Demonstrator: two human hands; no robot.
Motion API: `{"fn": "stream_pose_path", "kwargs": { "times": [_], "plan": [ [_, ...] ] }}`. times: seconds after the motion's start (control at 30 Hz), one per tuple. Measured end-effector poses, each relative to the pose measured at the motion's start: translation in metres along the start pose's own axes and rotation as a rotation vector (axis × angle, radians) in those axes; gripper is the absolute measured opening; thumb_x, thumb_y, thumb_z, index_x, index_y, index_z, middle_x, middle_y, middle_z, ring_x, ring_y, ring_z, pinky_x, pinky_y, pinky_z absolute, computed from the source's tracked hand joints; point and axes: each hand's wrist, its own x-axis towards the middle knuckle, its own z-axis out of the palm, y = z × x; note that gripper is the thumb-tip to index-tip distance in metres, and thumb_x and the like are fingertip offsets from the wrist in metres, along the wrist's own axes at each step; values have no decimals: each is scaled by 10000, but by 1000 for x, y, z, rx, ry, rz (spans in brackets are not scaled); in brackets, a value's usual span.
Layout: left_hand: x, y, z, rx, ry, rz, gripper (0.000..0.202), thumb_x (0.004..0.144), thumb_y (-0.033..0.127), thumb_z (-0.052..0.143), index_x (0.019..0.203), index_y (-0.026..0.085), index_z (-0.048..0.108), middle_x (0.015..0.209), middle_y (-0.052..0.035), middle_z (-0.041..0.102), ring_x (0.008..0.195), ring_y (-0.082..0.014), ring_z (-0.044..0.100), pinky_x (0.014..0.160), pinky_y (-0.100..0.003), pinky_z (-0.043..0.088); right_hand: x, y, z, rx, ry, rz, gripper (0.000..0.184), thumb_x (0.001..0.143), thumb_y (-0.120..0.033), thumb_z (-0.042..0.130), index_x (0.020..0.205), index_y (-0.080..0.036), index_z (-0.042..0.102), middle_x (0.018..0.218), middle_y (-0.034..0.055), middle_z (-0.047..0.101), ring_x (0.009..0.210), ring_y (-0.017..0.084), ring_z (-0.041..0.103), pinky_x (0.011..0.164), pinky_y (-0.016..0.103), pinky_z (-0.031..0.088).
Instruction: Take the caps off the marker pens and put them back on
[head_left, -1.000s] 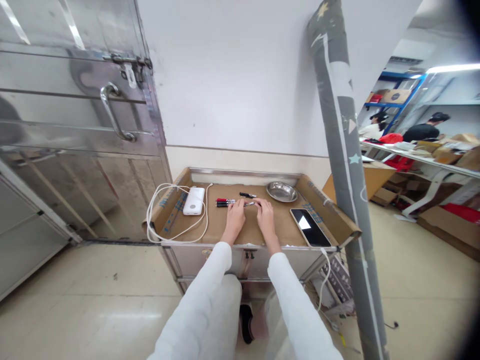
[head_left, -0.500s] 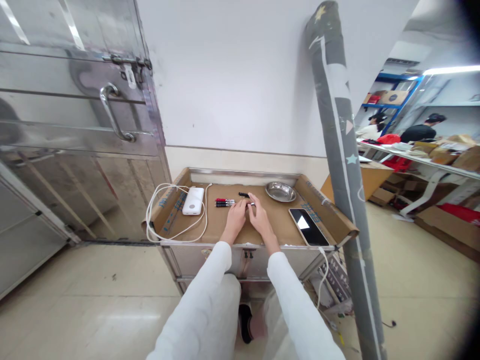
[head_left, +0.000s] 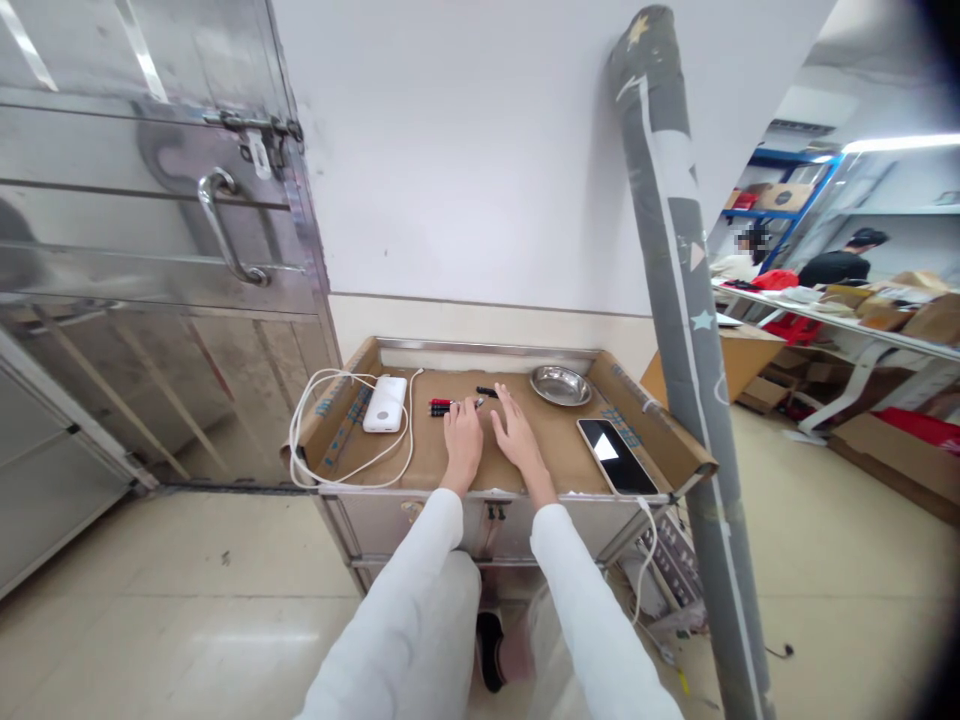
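Observation:
My left hand (head_left: 463, 438) rests on the cardboard-lined steel cart top (head_left: 424, 455), fingers curled over the near ends of a few red-and-black pens (head_left: 444, 406). What the fingers grip is hidden. My right hand (head_left: 512, 432) lies beside it with fingers stretched out flat, holding nothing. A single black pen (head_left: 486, 391) lies just beyond the right fingertips.
A white power bank (head_left: 385, 404) with a looped white cable (head_left: 315, 440) sits at the left. A steel dish (head_left: 560, 385) and a phone (head_left: 617, 455) are at the right. A grey rolled mat (head_left: 679, 280) leans beside the cart. A steel door (head_left: 150, 240) stands left. Two people sit at a far table.
My right hand has opened out flat and drawn slightly left and back from the pens. The left hand has stayed on the pens, which now lie a little further left.

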Motion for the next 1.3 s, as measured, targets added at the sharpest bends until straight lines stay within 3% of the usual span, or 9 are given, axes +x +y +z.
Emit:
{"fn": "stream_pose_path", "kwargs": {
  "times": [0.07,0.2,0.33,0.57,0.83,1.1,1.3],
  "plan": [
    [-2,0,0,55,-19,-52,285,912,121,306,1065,119,546,1039,-151,615,1039,-271,533,883,-399,420,-1,8,5,-26,23,38,534,917,-257,316,1446,-200,268,1455,86,368,1356,177,318,1121,420,291],
    [-4,0,2,123,-53,-78,319,891,73,280,1085,82,533,1088,-192,576,1030,-269,529,870,-407,440,-2,25,16,-92,56,76,473,892,-197,314,1345,-168,446,1412,108,428,1340,192,342,1115,442,299],
    [-5,1,6,172,-28,-103,320,881,61,283,1093,73,522,1071,-194,573,979,-250,542,831,-381,463,0,27,20,-149,44,76,427,883,-171,327,1256,-170,535,1380,115,463,1322,208,365,1093,452,324],
    [-6,1,7,205,-17,-99,316,878,81,308,1097,75,536,1079,-196,580,980,-266,548,838,-387,459,8,24,22,-260,-82,73,422,891,-198,359,1282,-234,512,1442,86,386,1344,241,323,1056,467,343],
    [-5,-1,9,207,-80,-178,349,890,71,275,1143,26,511,1124,-234,554,1063,-283,531,894,-390,431,21,30,31,-299,-95,87,438,897,-214,361,1319,-247,474,1469,95,342,1346,256,309,1050,498,308],
    [-4,1,13,267,-32,-132,359,893,75,278,1174,37,499,1154,-222,547,1044,-268,532,896,-393,423,23,21,22,-369,-91,55,355,870,-152,361,1123,-224,599,1344,73,486,1234,223,409,985,394,350],
    [4,5,16,248,-78,-22,351,879,99,325,1173,53,512,1198,-200,528,1132,-283,472,960,-410,372,24,23,19,-505,-70,144,422,840,-119,389,1229,-197,532,1294,103,508,1131,232,449,922,361,350]
  ]
}}
